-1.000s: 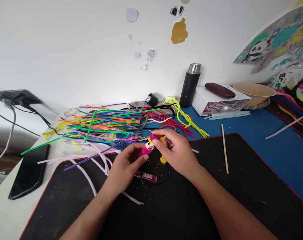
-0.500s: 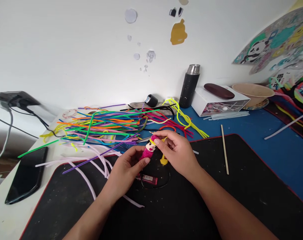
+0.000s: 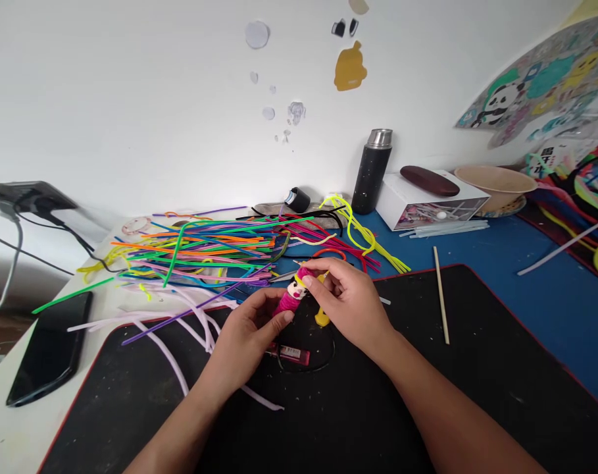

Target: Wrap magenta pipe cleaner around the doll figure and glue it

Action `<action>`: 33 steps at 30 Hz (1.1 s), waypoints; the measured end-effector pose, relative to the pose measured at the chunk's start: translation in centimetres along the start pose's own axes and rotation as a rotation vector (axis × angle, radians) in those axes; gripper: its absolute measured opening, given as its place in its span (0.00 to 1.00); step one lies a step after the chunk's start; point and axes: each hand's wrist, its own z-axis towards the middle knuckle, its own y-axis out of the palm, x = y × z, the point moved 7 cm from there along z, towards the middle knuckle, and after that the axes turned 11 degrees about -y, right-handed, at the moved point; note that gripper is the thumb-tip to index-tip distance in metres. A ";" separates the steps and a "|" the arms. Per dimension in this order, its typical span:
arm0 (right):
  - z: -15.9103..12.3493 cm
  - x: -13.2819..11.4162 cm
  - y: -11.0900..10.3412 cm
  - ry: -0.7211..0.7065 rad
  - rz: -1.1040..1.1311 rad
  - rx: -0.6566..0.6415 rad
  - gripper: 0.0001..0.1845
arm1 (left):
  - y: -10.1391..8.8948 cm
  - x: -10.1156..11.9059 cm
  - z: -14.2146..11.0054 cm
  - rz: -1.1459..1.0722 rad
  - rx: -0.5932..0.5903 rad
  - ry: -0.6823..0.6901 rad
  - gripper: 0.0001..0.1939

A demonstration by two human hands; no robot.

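Between my hands is a small pipe-cleaner doll with a magenta body, a white face with dark eyes and a yellow band under its magenta top. My left hand is closed round the body, thumb along its front. My right hand pinches the doll's top between thumb and fingers; a thin pointed tip sticks out there. Just below the right fingers lies a yellow tool, partly hidden. A pink-red labelled tube and a black cord rest on the mat under the doll.
Colourful pipe cleaners are heaped behind my hands, with pale lilac ones at the left. A phone lies left of the black mat. To the right are a wooden stick, a black flask, a white box and a bowl.
The camera view has shifted very slightly. Both hands keep the same grip on the doll, with hardly any visible movement.
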 end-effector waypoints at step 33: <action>-0.2 0.6 0.5 0.053 0.088 -0.010 0.13 | 0.5 0.1 0.0 -0.052 -0.062 -0.040 0.20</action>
